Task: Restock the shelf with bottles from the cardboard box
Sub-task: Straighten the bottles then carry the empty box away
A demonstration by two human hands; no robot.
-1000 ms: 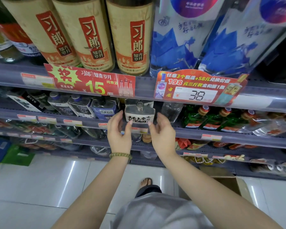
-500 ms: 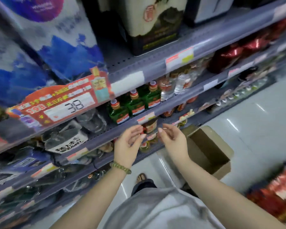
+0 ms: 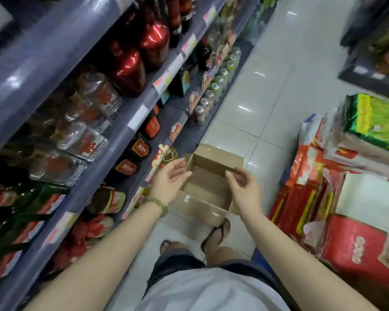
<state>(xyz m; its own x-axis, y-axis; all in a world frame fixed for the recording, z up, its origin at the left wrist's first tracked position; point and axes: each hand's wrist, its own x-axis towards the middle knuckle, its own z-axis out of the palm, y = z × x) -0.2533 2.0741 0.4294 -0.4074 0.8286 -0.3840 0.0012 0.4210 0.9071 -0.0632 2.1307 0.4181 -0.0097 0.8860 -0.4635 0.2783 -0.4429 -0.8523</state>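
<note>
An open cardboard box sits on the tiled floor beside the lowest shelf; its brown inside shows no bottles. My left hand hovers over the box's left wall, palm up, fingers spread, holding nothing. My right hand hangs over the box's right side, fingers loosely curled and apart, also holding nothing. The grey shelf unit runs along the left, stocked with clear bottles, red bottles and dark bottles with red labels.
Stacked red cartons and green packs stand on the floor to the right. My sandalled feet are just in front of the box. White floor tiles stretch down the aisle beyond it. Small cans line the bottom shelf.
My view has swung from the shelf down and right to the floor. Both hands have dropped away from the shelf bottle and now hover over the open box.
</note>
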